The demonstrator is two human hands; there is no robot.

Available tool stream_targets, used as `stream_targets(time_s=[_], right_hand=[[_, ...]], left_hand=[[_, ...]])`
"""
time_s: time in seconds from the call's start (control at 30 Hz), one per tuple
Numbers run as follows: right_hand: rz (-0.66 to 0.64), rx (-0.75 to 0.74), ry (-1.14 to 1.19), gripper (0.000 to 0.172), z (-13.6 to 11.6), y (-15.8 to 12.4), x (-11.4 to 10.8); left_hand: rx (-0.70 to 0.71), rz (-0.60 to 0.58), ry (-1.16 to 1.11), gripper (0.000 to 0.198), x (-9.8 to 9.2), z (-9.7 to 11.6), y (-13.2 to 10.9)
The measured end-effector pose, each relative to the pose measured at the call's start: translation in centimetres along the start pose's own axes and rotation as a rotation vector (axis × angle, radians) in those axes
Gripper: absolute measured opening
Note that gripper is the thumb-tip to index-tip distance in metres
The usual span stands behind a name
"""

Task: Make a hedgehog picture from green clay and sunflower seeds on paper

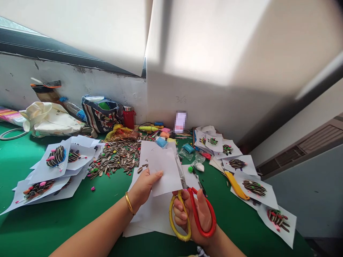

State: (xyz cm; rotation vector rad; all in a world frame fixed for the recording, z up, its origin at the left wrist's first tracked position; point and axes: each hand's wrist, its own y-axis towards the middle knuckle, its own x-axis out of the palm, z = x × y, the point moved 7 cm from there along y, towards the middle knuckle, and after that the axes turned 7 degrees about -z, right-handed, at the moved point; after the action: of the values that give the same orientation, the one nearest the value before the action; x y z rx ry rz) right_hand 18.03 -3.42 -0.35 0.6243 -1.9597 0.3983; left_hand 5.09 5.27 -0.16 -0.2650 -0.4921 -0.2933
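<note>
My left hand (144, 185), with a gold bangle on its wrist, grips a piece of white paper (166, 171) with the thumb on top. In my right hand (198, 214) is a pair of scissors (211, 210) with one yellow and one red handle. The scissor blades point away from me along the paper's right edge; part of them is hidden by the paper. More white sheets (150, 214) lie on the table below my hands. A few sunflower seeds (142, 168) rest on the sheets just beyond my left hand.
A heap of sunflower seeds (118, 157) spreads beyond my left hand. Paper cards with seed figures lie left (56, 159) and right (254, 187). A yellow cutter (237, 185) sits among the right cards. A red bottle (129, 117) and striped bag (100, 114) stand by the wall.
</note>
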Motion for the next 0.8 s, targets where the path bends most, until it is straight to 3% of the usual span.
stream_targets(time_s=[0.37,0.6,0.8], right_hand=[[-0.003,-0.032,0.112,0.049,0.3,0.5,0.1],[0.011,-0.049,0.108,0.052,-0.7,0.1,-1.1],[0.038,-0.026,0.011,0.065,-0.7,-0.7,-0.7]], left_hand=[[-0.014,0.023,0.051,0.046,0.0,0.1,-0.2],[-0.043,0.056,0.060,0.049,-1.0,0.6,0.1],[-0.074,0.091,-0.038,0.048,-1.2,0.6,0.1]])
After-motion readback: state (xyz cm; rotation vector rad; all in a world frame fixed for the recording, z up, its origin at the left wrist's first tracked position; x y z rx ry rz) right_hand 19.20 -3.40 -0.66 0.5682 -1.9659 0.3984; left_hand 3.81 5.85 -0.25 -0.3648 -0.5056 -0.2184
